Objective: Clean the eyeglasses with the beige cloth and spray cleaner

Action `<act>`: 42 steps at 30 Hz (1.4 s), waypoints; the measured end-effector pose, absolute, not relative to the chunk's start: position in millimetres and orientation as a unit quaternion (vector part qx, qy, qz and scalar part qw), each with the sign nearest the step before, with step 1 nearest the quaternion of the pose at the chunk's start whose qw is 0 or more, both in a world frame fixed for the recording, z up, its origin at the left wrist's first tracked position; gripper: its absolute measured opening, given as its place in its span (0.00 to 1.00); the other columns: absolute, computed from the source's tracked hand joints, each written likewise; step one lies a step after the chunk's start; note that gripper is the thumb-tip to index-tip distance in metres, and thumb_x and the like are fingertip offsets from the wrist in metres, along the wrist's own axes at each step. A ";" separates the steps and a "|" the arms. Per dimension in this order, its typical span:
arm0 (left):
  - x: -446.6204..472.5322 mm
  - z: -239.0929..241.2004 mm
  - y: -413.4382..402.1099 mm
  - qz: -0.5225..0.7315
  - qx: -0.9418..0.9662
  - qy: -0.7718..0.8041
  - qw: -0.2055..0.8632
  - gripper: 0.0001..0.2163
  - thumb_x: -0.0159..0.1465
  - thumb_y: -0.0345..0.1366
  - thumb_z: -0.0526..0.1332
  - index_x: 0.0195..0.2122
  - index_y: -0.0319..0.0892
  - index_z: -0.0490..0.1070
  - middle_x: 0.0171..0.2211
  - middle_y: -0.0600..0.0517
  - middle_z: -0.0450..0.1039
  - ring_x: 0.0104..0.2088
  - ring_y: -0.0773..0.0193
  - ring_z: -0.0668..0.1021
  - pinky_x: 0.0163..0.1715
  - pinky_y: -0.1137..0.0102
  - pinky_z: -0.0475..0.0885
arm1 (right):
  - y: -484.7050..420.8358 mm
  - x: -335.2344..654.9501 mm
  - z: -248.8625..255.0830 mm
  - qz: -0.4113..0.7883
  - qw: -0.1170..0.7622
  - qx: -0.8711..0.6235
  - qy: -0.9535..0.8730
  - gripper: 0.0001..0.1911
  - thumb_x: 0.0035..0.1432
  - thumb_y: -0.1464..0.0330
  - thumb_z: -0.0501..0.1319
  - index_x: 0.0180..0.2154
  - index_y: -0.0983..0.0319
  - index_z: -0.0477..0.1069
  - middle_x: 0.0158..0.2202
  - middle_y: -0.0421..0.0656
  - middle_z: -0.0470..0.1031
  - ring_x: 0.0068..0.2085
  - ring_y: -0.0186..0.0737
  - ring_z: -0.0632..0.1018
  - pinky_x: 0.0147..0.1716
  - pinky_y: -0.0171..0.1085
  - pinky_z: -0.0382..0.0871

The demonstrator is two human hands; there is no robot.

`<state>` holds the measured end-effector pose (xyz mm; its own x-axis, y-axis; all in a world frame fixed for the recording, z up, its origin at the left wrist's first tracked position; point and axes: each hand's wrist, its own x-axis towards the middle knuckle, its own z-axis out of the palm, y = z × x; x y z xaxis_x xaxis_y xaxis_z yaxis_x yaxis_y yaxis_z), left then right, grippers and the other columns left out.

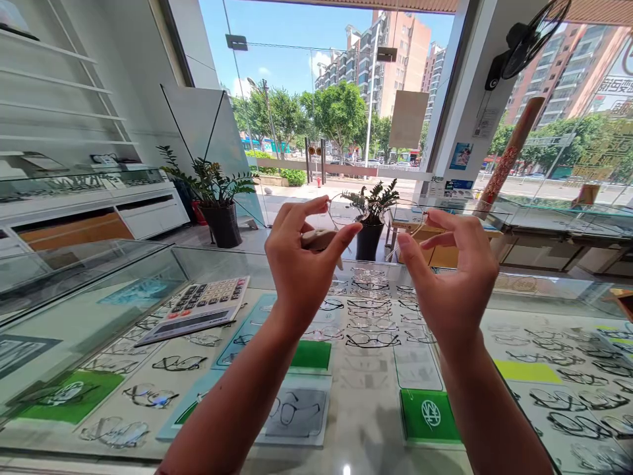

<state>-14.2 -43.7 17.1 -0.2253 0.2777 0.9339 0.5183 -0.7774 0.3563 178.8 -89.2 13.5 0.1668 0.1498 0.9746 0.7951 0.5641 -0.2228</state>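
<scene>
I hold up a pair of thin-rimmed eyeglasses (363,216) above the glass display counter (366,422). My left hand (306,257) pinches one side of the glasses between thumb and forefinger. Tucked in that same palm is a small grey-brown folded item (319,239), perhaps a cloth; its kind is not clear. My right hand (452,270) grips the other side with thumb and forefinger. The rims are faint against the bright window. Beneath my hands, rows of eyeglasses (372,339) lie inside the counter.
A calculator (210,300) rests on the counter glass to the left, with a dark pen (198,330) at its edge. Green cards (429,417) lie among the displayed frames. Beyond the counter stand potted plants (225,224). A black fan (531,43) is mounted at upper right.
</scene>
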 end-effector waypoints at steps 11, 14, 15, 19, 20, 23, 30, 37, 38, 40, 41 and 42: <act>-13.9 17.7 -47.3 -0.719 -0.595 -0.329 0.142 0.21 0.60 0.46 0.79 0.51 0.48 0.80 0.45 0.49 0.79 0.35 0.61 0.74 0.38 0.63 0.75 | -76.4 175.9 9.2 -0.183 0.643 -0.420 -0.614 0.15 0.66 0.60 0.68 0.52 0.58 0.77 0.49 0.45 0.85 0.35 0.41 0.83 0.43 0.48 0.79; -14.5 16.8 -46.5 -0.720 -0.594 -0.329 0.142 0.22 0.60 0.47 0.79 0.52 0.48 0.80 0.45 0.49 0.78 0.35 0.62 0.74 0.38 0.63 0.75 | -75.3 174.9 8.3 -0.172 0.641 -0.424 -0.616 0.15 0.67 0.60 0.67 0.53 0.58 0.77 0.50 0.46 0.85 0.35 0.41 0.83 0.43 0.48 0.79; -14.7 16.5 -46.3 -0.721 -0.594 -0.327 0.142 0.22 0.60 0.47 0.79 0.53 0.48 0.80 0.45 0.49 0.78 0.35 0.62 0.74 0.39 0.63 0.75 | -75.1 174.7 8.1 -0.171 0.641 -0.426 -0.616 0.16 0.67 0.60 0.67 0.53 0.58 0.77 0.50 0.46 0.85 0.35 0.41 0.83 0.44 0.48 0.79; -15.0 15.6 -46.4 -0.725 -0.597 -0.314 0.141 0.22 0.60 0.45 0.79 0.54 0.49 0.80 0.46 0.49 0.77 0.35 0.62 0.74 0.39 0.63 0.75 | -74.6 174.7 7.8 -0.172 0.643 -0.424 -0.614 0.16 0.67 0.59 0.67 0.53 0.58 0.77 0.50 0.46 0.85 0.36 0.42 0.84 0.44 0.48 0.79; -14.9 15.5 -46.6 -0.726 -0.597 -0.312 0.140 0.22 0.60 0.45 0.79 0.54 0.50 0.80 0.46 0.49 0.77 0.36 0.61 0.74 0.39 0.63 0.75 | -74.5 174.8 7.8 -0.173 0.645 -0.422 -0.613 0.16 0.67 0.59 0.67 0.53 0.58 0.77 0.50 0.46 0.85 0.36 0.42 0.84 0.44 0.48 0.79; -14.7 15.8 -47.6 -0.725 -0.598 -0.317 0.129 0.22 0.60 0.45 0.80 0.54 0.51 0.80 0.46 0.49 0.77 0.37 0.60 0.74 0.39 0.62 0.76 | -74.3 174.9 7.7 -0.173 0.652 -0.413 -0.612 0.16 0.66 0.60 0.67 0.53 0.58 0.77 0.50 0.46 0.85 0.36 0.42 0.84 0.44 0.49 0.80; -13.8 17.7 -48.6 -0.718 -0.601 -0.328 0.126 0.22 0.60 0.48 0.79 0.53 0.50 0.80 0.46 0.49 0.78 0.36 0.61 0.74 0.38 0.63 0.75 | -74.5 175.0 7.7 -0.190 0.662 -0.402 -0.604 0.15 0.66 0.61 0.67 0.53 0.57 0.76 0.50 0.45 0.84 0.37 0.42 0.84 0.45 0.49 0.80; -13.3 17.1 -47.7 -0.719 -0.604 -0.319 0.124 0.21 0.61 0.46 0.79 0.53 0.49 0.80 0.46 0.48 0.79 0.39 0.59 0.77 0.40 0.62 0.75 | -73.8 175.9 7.4 -0.197 0.662 -0.399 -0.603 0.15 0.67 0.61 0.67 0.53 0.56 0.76 0.50 0.45 0.83 0.38 0.42 0.83 0.46 0.50 0.81; -13.2 17.2 -47.6 -0.718 -0.604 -0.322 0.126 0.21 0.61 0.46 0.78 0.53 0.49 0.80 0.46 0.48 0.79 0.38 0.59 0.76 0.40 0.62 0.75 | -73.9 175.8 7.5 -0.193 0.662 -0.400 -0.604 0.15 0.67 0.61 0.67 0.53 0.56 0.76 0.49 0.45 0.83 0.38 0.42 0.83 0.46 0.50 0.80; -13.1 17.3 -47.4 -0.717 -0.603 -0.326 0.129 0.20 0.61 0.46 0.78 0.53 0.49 0.80 0.46 0.48 0.80 0.37 0.60 0.76 0.39 0.62 0.75 | -74.5 175.2 7.7 -0.188 0.662 -0.401 -0.604 0.14 0.67 0.60 0.67 0.52 0.56 0.75 0.48 0.44 0.83 0.37 0.42 0.83 0.45 0.50 0.80; -13.1 17.2 -47.2 -0.716 -0.603 -0.326 0.129 0.20 0.61 0.46 0.78 0.53 0.49 0.80 0.45 0.48 0.80 0.36 0.60 0.75 0.39 0.62 0.75 | -74.9 174.8 7.8 -0.187 0.662 -0.402 -0.604 0.14 0.67 0.60 0.66 0.52 0.56 0.75 0.48 0.44 0.82 0.37 0.42 0.83 0.45 0.50 0.80; -13.2 17.0 -47.1 -0.717 -0.603 -0.326 0.128 0.20 0.61 0.46 0.78 0.53 0.50 0.80 0.45 0.48 0.80 0.36 0.60 0.75 0.38 0.62 0.75 | -75.4 174.5 7.9 -0.188 0.663 -0.402 -0.603 0.14 0.67 0.60 0.66 0.52 0.56 0.75 0.48 0.44 0.82 0.37 0.41 0.83 0.45 0.49 0.80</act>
